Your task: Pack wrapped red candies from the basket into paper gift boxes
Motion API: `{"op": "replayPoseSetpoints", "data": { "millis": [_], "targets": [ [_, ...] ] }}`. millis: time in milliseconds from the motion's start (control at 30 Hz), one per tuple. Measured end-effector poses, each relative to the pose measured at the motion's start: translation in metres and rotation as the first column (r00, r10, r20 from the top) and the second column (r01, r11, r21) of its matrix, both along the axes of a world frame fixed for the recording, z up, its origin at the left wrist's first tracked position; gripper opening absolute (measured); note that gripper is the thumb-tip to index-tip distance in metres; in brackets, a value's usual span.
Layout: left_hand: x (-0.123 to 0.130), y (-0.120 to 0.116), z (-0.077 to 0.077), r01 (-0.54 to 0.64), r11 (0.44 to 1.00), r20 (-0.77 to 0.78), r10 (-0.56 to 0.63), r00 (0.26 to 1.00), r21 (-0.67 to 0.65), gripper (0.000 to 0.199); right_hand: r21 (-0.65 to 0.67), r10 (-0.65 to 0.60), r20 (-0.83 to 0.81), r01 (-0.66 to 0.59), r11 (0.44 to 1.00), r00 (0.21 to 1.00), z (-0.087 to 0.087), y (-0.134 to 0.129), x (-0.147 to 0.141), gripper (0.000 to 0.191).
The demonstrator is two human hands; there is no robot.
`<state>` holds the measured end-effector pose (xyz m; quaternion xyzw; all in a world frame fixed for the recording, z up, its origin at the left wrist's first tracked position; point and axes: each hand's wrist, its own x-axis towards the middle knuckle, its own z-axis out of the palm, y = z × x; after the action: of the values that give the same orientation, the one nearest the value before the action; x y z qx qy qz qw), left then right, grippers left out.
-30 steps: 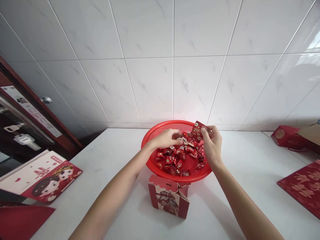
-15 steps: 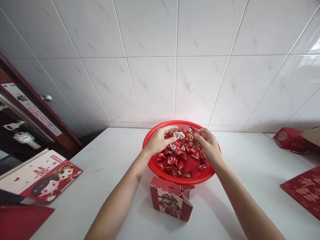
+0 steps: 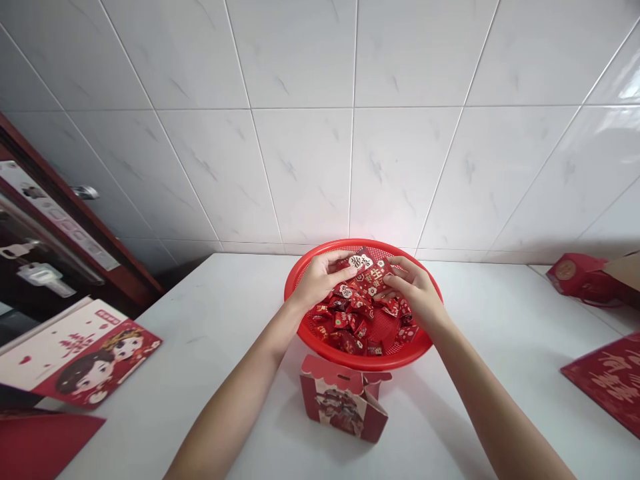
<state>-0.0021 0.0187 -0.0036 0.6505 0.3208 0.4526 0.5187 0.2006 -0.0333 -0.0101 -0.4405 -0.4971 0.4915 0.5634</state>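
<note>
1. Basket, red, round, mesh, on white desk; small red wrapped packets heaped inside.
2. Left hand: reaches over left side of basket, pinching pale-labelled packet between thumb and fingers.
3. Right hand: over right side of basket, thumb and fingers gripping yellow-lettered packet. Both held packets over basket, very close together, overlapping in view; whether they touch, cannot tell.
4. Small carton, red and cream, picture on front: stands on desk just in front of basket, top flaps raised, side flap splayed out.
5. Printed box, white and red, two cartoon faces: well left of basket. Red folded piece nearer camera, partly cut off.
6. Red box: well right of basket, toward wall. Red sheet, gold writing: right of basket, nearer camera, cut off by edge.
7. Keys: far left of basket, at dark red door.
</note>
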Motion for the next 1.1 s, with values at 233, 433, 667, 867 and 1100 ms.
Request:
{"op": "replayPoseSetpoints", "data": {
  "millis": [233, 433, 667, 867, 1100],
  "targets": [
    [0.001, -0.005, 0.003, 0.064, 0.998, -0.062, -0.064, 0.996, -0.008, 0.047, -0.01, 0.082, 0.038, -0.081, 0.997, 0.996, 0.001, -0.003, -0.001, 0.046],
    [0.004, -0.005, -0.002, 0.183, 0.982, -0.16, -0.174, 0.972, 0.046, 0.041, 0.01, 0.122, 0.104, -0.124, 0.992, 0.987, -0.003, -0.001, 0.0, 0.048],
    [0.003, -0.005, -0.003, 0.175, 0.984, -0.121, -0.173, 0.977, 0.01, 0.038, 0.061, 0.058, 0.136, -0.066, 0.996, 0.989, -0.005, -0.002, 0.0, 0.046],
    [0.001, -0.004, -0.001, 0.003, 0.998, -0.054, 0.0, 0.999, 0.058, 0.036, 0.088, -0.079, 0.278, 0.057, 0.994, 0.957, -0.002, 0.006, 0.014, 0.037],
    [0.0, -0.002, -0.001, -0.111, 0.991, -0.017, 0.112, 0.994, 0.069, 0.036, 0.108, -0.168, 0.784, 0.135, 0.985, 0.598, -0.004, 0.017, 0.047, 0.019]
  ]
}}
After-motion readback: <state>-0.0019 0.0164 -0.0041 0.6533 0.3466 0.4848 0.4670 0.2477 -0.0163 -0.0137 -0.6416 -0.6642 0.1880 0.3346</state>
